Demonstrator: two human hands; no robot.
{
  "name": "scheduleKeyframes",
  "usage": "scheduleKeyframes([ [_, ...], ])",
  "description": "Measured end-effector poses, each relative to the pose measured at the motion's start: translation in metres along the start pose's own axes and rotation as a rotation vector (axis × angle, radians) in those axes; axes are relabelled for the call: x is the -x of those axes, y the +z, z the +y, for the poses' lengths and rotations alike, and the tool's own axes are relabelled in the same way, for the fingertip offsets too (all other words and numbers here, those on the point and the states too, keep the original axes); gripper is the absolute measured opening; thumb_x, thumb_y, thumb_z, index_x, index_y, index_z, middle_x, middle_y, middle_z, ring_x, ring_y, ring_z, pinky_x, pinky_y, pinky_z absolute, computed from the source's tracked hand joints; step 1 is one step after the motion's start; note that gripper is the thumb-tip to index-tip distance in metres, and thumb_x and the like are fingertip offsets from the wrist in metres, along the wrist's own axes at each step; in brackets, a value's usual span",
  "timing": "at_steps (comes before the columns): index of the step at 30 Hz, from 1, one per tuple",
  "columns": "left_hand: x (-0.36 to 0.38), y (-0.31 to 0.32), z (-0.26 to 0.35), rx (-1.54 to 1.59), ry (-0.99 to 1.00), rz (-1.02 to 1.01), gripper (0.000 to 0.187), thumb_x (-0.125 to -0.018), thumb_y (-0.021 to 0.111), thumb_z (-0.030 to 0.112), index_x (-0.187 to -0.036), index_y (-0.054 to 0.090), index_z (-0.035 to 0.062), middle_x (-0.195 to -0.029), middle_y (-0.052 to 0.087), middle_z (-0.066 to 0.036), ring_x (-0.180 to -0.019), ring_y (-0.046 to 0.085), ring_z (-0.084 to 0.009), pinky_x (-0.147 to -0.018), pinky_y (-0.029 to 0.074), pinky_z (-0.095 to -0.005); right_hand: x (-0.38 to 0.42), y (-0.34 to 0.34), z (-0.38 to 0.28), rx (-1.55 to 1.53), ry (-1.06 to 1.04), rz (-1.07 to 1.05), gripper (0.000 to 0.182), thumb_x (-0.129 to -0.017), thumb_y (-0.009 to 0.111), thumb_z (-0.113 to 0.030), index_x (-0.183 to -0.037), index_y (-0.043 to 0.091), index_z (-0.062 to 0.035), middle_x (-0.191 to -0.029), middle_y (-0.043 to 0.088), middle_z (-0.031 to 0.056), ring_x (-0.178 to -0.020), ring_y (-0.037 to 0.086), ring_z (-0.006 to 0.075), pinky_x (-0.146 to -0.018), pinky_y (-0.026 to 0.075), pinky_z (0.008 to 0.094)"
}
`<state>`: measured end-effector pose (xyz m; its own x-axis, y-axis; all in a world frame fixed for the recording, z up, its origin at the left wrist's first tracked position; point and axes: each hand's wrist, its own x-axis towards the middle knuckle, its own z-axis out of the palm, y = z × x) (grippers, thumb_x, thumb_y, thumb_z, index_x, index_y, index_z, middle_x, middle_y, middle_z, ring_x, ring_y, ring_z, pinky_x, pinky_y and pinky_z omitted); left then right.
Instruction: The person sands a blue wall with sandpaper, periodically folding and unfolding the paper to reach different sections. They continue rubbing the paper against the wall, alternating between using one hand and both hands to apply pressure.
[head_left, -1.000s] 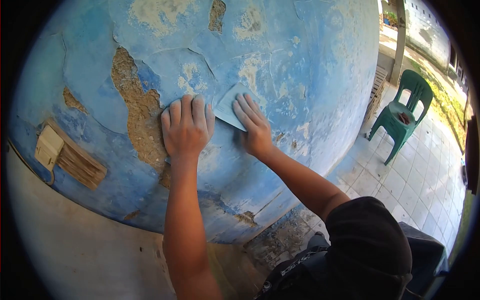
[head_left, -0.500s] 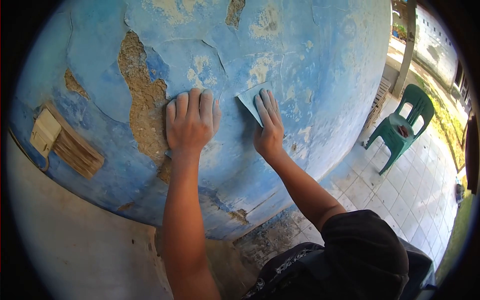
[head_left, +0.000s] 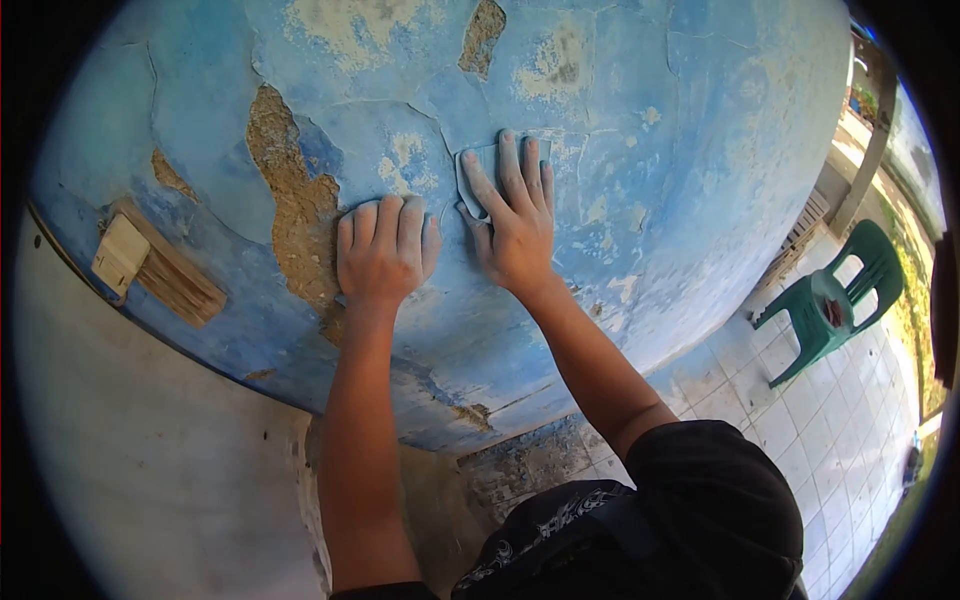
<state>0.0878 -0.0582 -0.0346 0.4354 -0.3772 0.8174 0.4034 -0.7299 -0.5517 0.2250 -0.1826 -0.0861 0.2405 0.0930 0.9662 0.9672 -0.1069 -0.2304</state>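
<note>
A peeling blue wall (head_left: 620,170) fills the view ahead of me, with patches of pale paint and bare plaster. My right hand (head_left: 517,225) presses a pale blue-grey sheet of sandpaper (head_left: 487,160) against the wall, its dusty fingers spread over the sheet. The sheet's edges show around the fingers, and the rest is hidden under the hand. To its left, my left hand (head_left: 385,250) leans on the wall with its fingers side by side, their tips dusty. It touches the edge of a large bare plaster patch (head_left: 292,215).
On the left, a cream switch box (head_left: 120,255) is fixed to a wooden board (head_left: 180,285). A green plastic chair (head_left: 835,300) stands on the white tiled floor (head_left: 790,410) at right, with a small reddish item on its seat. Dark debris (head_left: 525,465) lies at the wall's foot.
My right hand has moved up and left with the sandpaper, and its fingers have spread out. The left hand keeps its place on the wall. The whole view has shifted a little.
</note>
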Motion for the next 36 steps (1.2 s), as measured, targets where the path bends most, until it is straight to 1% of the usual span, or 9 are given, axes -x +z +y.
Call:
scheduleKeyframes([
  [7, -0.002, 0.005, 0.000, -0.015, 0.016, -0.015, 0.019, -0.095, 0.070, 0.030, -0.105, 0.068, 0.0149, -0.098, 0.061, -0.002, -0.088, 0.055, -0.0232, -0.081, 0.046, -0.0392, 0.059, 0.009, 0.033, -0.078, 0.079, 0.086, 0.051, -0.101, 0.059, -0.010, -0.152, 0.060, -0.0042, -0.160, 0.054, 0.0218, -0.154, 0.039, 0.0528, -0.125, 0.029, 0.0615],
  [11, -0.001, 0.004, 0.000, -0.009, 0.019, 0.003, 0.018, -0.094, 0.070, 0.029, -0.105, 0.068, 0.0153, -0.097, 0.060, -0.002, -0.087, 0.054, -0.0227, -0.081, 0.046, -0.0388, 0.032, 0.018, 0.021, -0.102, 0.322, 0.413, 0.051, -0.104, 0.054, -0.002, -0.155, 0.057, -0.0032, -0.165, 0.049, 0.0184, -0.157, 0.032, 0.0526, -0.127, 0.022, 0.0608],
  [13, -0.001, 0.004, 0.000, 0.013, 0.022, -0.003, 0.018, -0.094, 0.070, 0.028, -0.106, 0.069, 0.0139, -0.099, 0.062, -0.004, -0.089, 0.056, -0.0239, -0.081, 0.045, -0.0397, 0.002, 0.017, -0.007, 0.029, 0.361, 0.296, 0.054, -0.103, 0.054, -0.003, -0.158, 0.055, -0.0059, -0.169, 0.042, 0.0209, -0.160, 0.026, 0.0515, -0.129, 0.019, 0.0604],
  [18, 0.007, 0.001, 0.007, 0.043, -0.010, -0.068, 0.018, -0.096, 0.069, 0.025, -0.110, 0.070, 0.0134, -0.106, 0.064, -0.004, -0.094, 0.058, -0.0243, -0.088, 0.043, -0.0412, 0.045, 0.021, -0.008, -0.052, -0.001, -0.009, 0.056, -0.099, 0.060, -0.002, -0.154, 0.059, -0.0057, -0.162, 0.053, 0.0194, -0.151, 0.044, 0.0508, -0.121, 0.037, 0.0603],
  [20, 0.021, 0.000, 0.031, -0.049, -0.206, 0.031, 0.025, -0.099, 0.065, 0.025, -0.121, 0.072, 0.0140, -0.124, 0.068, -0.003, -0.111, 0.064, -0.0248, -0.100, 0.040, -0.0415, 0.083, 0.016, 0.031, 0.013, 0.059, 0.107, 0.056, -0.099, 0.059, 0.000, -0.155, 0.058, -0.0053, -0.162, 0.052, 0.0199, -0.152, 0.043, 0.0496, -0.122, 0.035, 0.0599],
  [25, 0.058, 0.014, 0.059, 0.007, -0.236, 0.029, 0.040, -0.106, 0.058, 0.026, -0.142, 0.067, 0.0114, -0.156, 0.060, -0.005, -0.145, 0.056, -0.0248, -0.114, 0.032, -0.0417, 0.027, 0.028, 0.015, 0.038, 0.403, 0.516, 0.057, -0.100, 0.057, 0.003, -0.156, 0.056, -0.0050, -0.164, 0.049, 0.0210, -0.156, 0.039, 0.0458, -0.124, 0.032, 0.0587],
  [31, 0.065, 0.015, 0.053, 0.088, -0.355, 0.114, 0.038, -0.108, 0.052, 0.025, -0.139, 0.069, 0.0105, -0.148, 0.068, -0.006, -0.143, 0.058, -0.0239, -0.116, 0.032, -0.0415, 0.067, 0.007, 0.041, 0.090, -0.120, -0.049, 0.056, -0.097, 0.060, 0.002, -0.153, 0.059, -0.0054, -0.161, 0.054, 0.0201, -0.153, 0.044, 0.0448, -0.124, 0.034, 0.0577],
  [33, 0.059, 0.017, 0.056, 0.011, -0.356, 0.111, 0.037, -0.108, 0.052, 0.025, -0.136, 0.072, 0.0118, -0.148, 0.068, -0.005, -0.144, 0.057, -0.0235, -0.118, 0.030, -0.0412, 0.053, -0.004, 0.065, 0.159, -0.100, -0.008, 0.051, -0.101, 0.058, 0.001, -0.151, 0.060, -0.0030, -0.159, 0.055, 0.0223, -0.151, 0.046, 0.0469, -0.123, 0.037, 0.0566],
  [36, 0.058, 0.019, 0.058, 0.045, -0.370, 0.133, 0.036, -0.107, 0.053, 0.025, -0.134, 0.074, 0.0132, -0.150, 0.067, -0.004, -0.145, 0.057, -0.0237, -0.119, 0.029, -0.0412, -0.006, 0.000, 0.048, 0.036, 0.263, 0.454, 0.045, -0.108, 0.053, -0.003, -0.153, 0.056, 0.0016, -0.161, 0.049, 0.0267, -0.155, 0.036, 0.0496, -0.127, 0.030, 0.0537],
])
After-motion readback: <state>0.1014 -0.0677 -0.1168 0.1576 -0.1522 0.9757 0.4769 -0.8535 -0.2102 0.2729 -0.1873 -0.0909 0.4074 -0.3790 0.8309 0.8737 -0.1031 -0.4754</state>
